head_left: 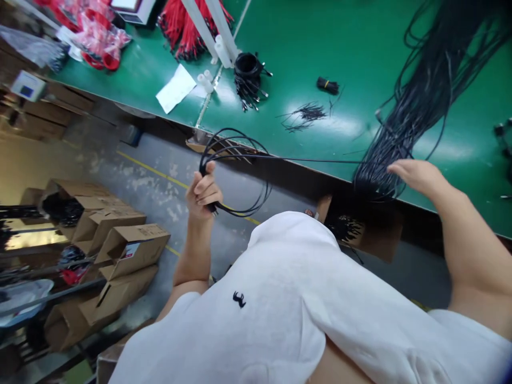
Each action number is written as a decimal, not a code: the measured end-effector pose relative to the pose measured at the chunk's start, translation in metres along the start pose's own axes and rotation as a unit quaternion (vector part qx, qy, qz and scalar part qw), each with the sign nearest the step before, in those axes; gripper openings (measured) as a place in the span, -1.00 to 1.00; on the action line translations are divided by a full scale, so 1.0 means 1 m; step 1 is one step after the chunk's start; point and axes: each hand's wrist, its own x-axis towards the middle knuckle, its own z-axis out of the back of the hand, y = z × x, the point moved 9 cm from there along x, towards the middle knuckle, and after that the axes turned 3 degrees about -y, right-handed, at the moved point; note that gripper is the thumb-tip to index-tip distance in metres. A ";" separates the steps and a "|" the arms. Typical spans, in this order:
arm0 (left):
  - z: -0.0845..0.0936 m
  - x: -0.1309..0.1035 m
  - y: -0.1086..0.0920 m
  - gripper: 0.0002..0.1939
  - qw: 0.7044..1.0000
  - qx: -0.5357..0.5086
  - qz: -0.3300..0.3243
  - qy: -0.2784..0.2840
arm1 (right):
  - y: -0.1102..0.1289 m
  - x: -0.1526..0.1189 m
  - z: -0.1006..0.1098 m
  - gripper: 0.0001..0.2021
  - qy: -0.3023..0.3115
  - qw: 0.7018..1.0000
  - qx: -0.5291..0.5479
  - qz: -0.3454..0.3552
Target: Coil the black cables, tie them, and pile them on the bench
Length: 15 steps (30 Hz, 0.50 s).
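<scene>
My left hand (205,193) is closed around a coiled black cable (262,200), raised over the floor in front of the table edge. Its loops spread to the right, and one strand runs straight across to a long bundle of black cables (400,128) on the green table. At the bundle's near end is my right hand (418,175), stretched out and pointing left, with some fingers hidden from view. Whether it touches the strands is unclear; no cable shows in its grasp.
On the green table (296,32) are a tied cable coil (248,80), a small banded black bundle (328,85), loose black ties (306,114), white paper (176,88) and red cables (192,26). Cardboard boxes (132,248) stand at left. An open box (380,234) sits below the table.
</scene>
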 end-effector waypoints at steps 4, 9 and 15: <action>-0.008 0.011 0.049 -0.74 0.989 0.108 0.096 0.023 | 0.139 -0.078 -0.035 -0.69 0.093 0.954 -0.030 0.285; -0.029 -0.002 0.155 -0.68 0.929 0.248 0.235 0.138 | 0.297 -0.118 -0.014 -0.65 0.095 0.887 0.043 0.450; -0.056 -0.040 0.175 -0.57 0.880 0.213 0.320 0.279 | 0.257 -0.050 -0.005 -0.63 0.148 0.895 0.213 0.362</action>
